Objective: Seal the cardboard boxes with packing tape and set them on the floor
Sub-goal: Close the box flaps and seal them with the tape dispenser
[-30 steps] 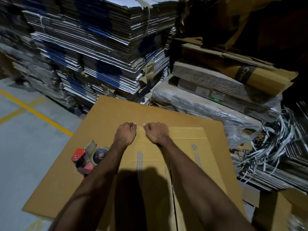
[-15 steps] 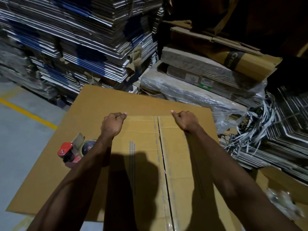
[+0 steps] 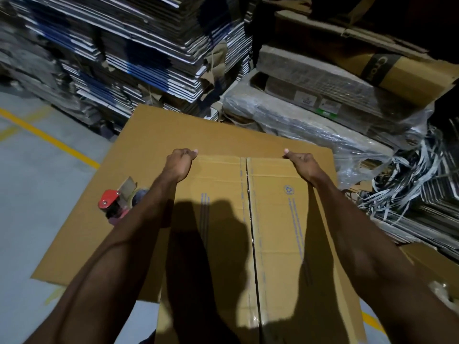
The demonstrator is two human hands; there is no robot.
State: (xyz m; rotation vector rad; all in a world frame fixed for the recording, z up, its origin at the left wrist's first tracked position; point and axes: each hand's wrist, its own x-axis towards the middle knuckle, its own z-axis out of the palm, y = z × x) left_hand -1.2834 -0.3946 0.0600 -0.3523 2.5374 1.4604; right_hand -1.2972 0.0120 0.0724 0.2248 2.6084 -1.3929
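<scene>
A brown cardboard box (image 3: 270,219) stands in front of me, its two top flaps folded down and meeting at a dark centre seam. My left hand (image 3: 179,165) grips the far left corner of the box top. My right hand (image 3: 301,165) grips the far right corner. A red tape dispenser (image 3: 116,202) lies to the left of the box on a large flat cardboard sheet (image 3: 154,135), partly hidden behind my left forearm.
Tall stacks of flattened cartons (image 3: 129,45) rise behind the sheet. Plastic-wrapped cardboard bundles (image 3: 323,112) and loose strapping (image 3: 409,187) crowd the right. Grey floor with a yellow line (image 3: 49,140) lies to the left. Another brown box (image 3: 437,269) sits at the lower right.
My hands have slid apart along the box's far edge, from close together near the middle out to the two corners. The centre seam has come into view.
</scene>
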